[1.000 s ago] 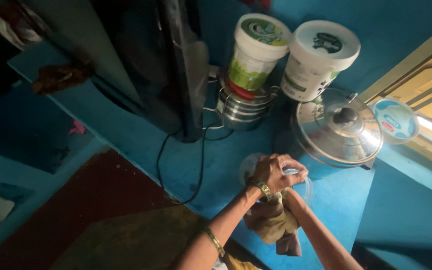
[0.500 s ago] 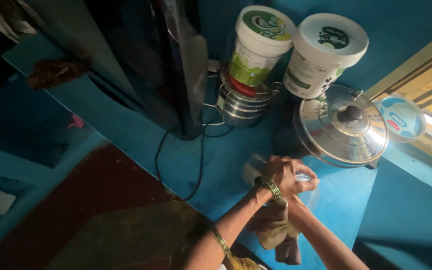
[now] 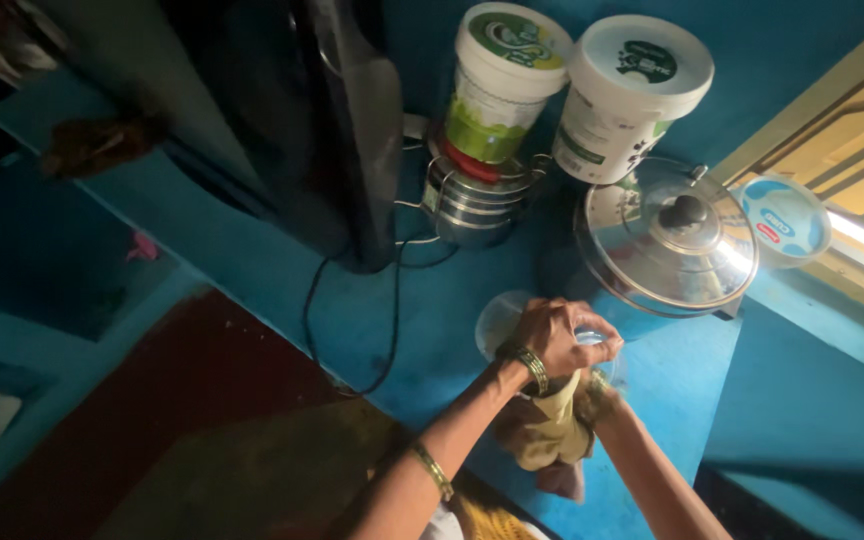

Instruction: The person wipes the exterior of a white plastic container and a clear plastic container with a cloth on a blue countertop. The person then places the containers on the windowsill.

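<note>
Left hand: the left hand (image 3: 552, 335) lay over the top of a small clear container (image 3: 592, 350), its fingers curled and clamped round the rim.
Right hand: the right hand (image 3: 592, 385) sat mostly under the left and behind a cloth, so I could not tell how its fingers stood.
Cloth: a limp, crumpled tan cloth (image 3: 552, 435) hung between the wrists, soft and creased, touching the container's underside.
Container: see-through and round, it was held just above the blue shelf (image 3: 692, 370), near the front edge.
Doing it well: I judged a firm hold from above, with the cloth pressed flat against the slick wall, would keep it from slipping.
Beside it: a pale round lid (image 3: 497, 320) lay flat on the shelf, just left of the hands.
Behind: a shiny steel pot lid (image 3: 667, 235) with a dark knob, a stacked steel tin (image 3: 477, 200), and two white plastic tubs (image 3: 572, 90), smooth and cylindrical.
Cable: a thin black cord (image 3: 352, 330) trailed across the shelf.
</note>
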